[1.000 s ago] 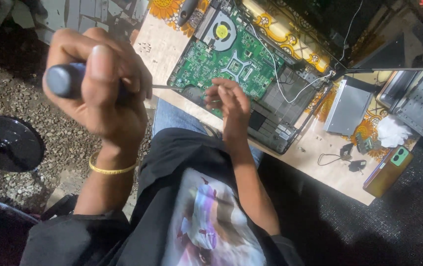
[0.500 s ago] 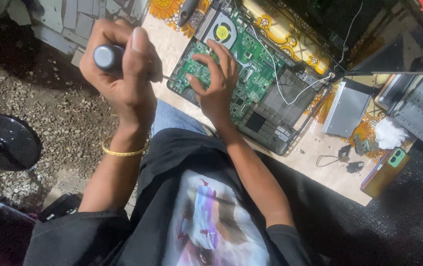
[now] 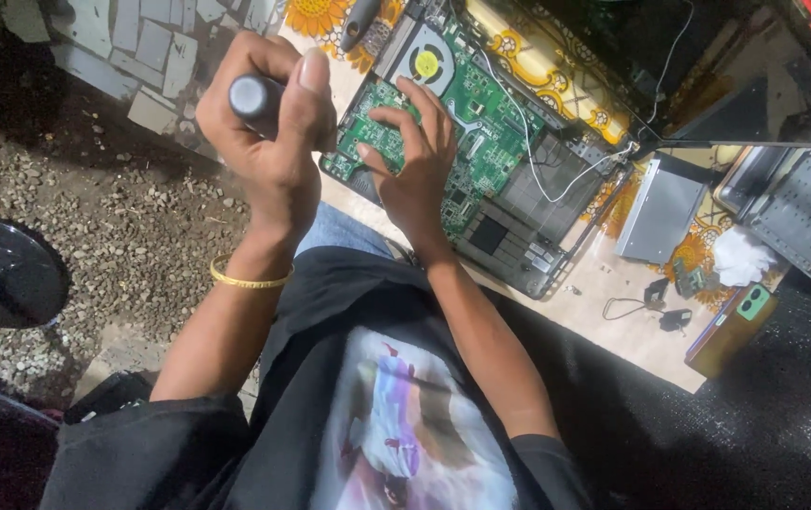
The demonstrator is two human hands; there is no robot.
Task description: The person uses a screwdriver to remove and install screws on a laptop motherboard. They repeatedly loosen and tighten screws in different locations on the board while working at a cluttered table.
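Note:
My left hand (image 3: 273, 151), with a gold bangle on the wrist, is closed around a dark-handled screwdriver (image 3: 250, 94). It is held over the near left corner of an opened laptop base (image 3: 519, 255). The screwdriver's tip is hidden behind the hand. My right hand (image 3: 415, 175) lies flat with its fingers spread on the green motherboard (image 3: 490, 132). A round cooling fan (image 3: 424, 61) with a yellow centre sits just beyond the fingers. White wires cross the board to the right.
The laptop lies on a table with a flowered cover (image 3: 613, 312). To the right are a silver drive (image 3: 660, 208), a white tissue (image 3: 741, 255), a grey perforated panel (image 3: 807, 217), small black parts (image 3: 656, 302) and a brown-and-green box (image 3: 736, 326). A black stool (image 3: 0, 274) stands on gravel to the left.
My left hand has carried the screwdriver up and right toward the laptop's corner. My right hand slid further onto the motherboard and spread its fingers.

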